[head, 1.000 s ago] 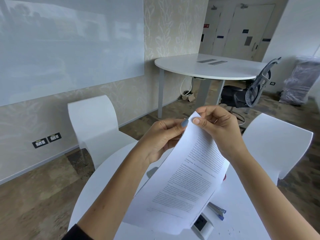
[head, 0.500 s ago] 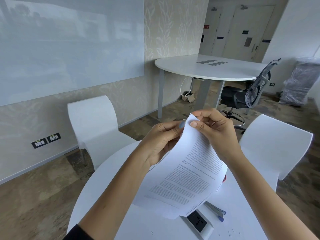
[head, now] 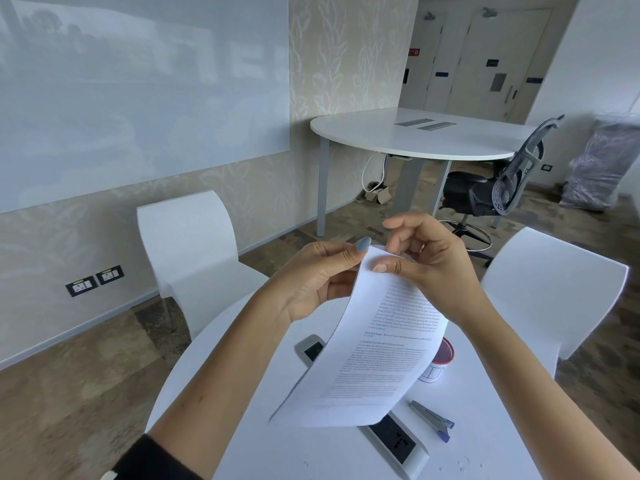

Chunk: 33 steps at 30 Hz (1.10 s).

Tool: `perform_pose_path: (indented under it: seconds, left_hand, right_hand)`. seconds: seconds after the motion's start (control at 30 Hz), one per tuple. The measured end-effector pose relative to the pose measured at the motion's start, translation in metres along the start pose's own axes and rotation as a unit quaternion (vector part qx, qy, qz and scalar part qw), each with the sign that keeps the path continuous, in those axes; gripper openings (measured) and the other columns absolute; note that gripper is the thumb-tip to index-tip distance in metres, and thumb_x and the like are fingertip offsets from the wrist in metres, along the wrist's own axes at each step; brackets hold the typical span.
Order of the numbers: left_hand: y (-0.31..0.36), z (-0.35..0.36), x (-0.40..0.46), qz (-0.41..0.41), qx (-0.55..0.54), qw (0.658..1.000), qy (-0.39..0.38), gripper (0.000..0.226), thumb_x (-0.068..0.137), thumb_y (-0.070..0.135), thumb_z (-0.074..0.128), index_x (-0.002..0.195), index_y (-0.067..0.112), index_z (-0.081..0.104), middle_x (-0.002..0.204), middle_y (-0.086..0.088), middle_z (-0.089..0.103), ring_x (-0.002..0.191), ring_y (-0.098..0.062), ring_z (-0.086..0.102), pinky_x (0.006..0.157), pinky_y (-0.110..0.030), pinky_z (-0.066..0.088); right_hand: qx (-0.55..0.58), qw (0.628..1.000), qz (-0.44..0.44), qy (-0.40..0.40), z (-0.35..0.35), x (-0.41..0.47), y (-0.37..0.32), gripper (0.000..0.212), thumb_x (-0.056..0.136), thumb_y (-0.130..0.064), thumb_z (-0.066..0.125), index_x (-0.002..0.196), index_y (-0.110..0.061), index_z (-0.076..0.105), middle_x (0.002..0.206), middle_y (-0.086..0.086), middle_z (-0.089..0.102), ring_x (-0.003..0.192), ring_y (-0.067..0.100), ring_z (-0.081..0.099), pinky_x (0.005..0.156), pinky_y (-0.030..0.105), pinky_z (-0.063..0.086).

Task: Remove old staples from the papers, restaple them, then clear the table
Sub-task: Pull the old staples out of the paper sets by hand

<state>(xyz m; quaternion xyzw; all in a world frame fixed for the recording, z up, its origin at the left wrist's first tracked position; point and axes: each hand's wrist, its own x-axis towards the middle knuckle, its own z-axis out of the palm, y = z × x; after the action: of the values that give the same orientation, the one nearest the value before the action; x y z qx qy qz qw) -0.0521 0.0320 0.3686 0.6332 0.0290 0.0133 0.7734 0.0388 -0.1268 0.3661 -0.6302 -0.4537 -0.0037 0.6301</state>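
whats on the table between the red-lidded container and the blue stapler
Nothing: in the head view the white table is bare between the red-lidded container and the blue stapler.

We can read no text. The papers [head: 381, 355] carry printed paragraphs too small for us to make out. The red sign [head: 412, 52] and dark plates [head: 492, 63] on the far doors are blurred, and we cannot read them.
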Motion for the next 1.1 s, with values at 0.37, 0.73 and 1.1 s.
perform_pose_path:
  seconds: [0.37, 0.73, 1.1]
  left_hand:
    - [-0.0054, 0.0006, 0.0002, -0.002, -0.061, 0.998, -0.021, 0.02, 0.074, 0.03, 0.063, 0.073, 0.017, 0.079, 0.07, 0.003, 0.072, 0.059, -0.005, 0.066, 0.055, -0.016, 0.053]
    - [-0.009, -0.0009, 0.0007, 0.002, -0.092, 0.995, -0.025, 0.024, 0.075, 0.029, 0.063, 0.087, 0.012, 0.076, 0.079, 0.001, 0.075, 0.068, -0.007, 0.069, 0.061, -0.016, 0.054]
    - [-0.0042, -0.001, -0.0031, -0.009, -0.094, 0.995, -0.021, 0.033, 0.077, 0.028, 0.063, 0.1, 0.005, 0.071, 0.079, 0.001, 0.075, 0.067, -0.007, 0.069, 0.06, -0.016, 0.053]
  right_hand:
    - [0.019, 1.0, -0.005, -0.003, 0.0007, -0.0008, -0.0054, 0.046, 0.06, -0.006, 0.079, 0.1, -0.019, 0.06, 0.073, -0.013, 0.06, 0.071, 0.007, 0.057, 0.074, 0.019, 0.048]
    - [-0.085, 0.996, -0.032, 0.007, -0.0008, -0.0003, -0.0015, 0.028, 0.065, -0.02, 0.08, 0.091, -0.024, 0.07, 0.086, -0.009, 0.059, 0.083, 0.01, 0.059, 0.081, 0.017, 0.047]
    - [-0.102, 0.994, -0.025, 0.017, 0.0014, 0.0001, -0.0027, 0.028, 0.064, -0.024, 0.08, 0.089, -0.024, 0.067, 0.072, -0.008, 0.057, 0.072, 0.004, 0.055, 0.073, 0.016, 0.045]
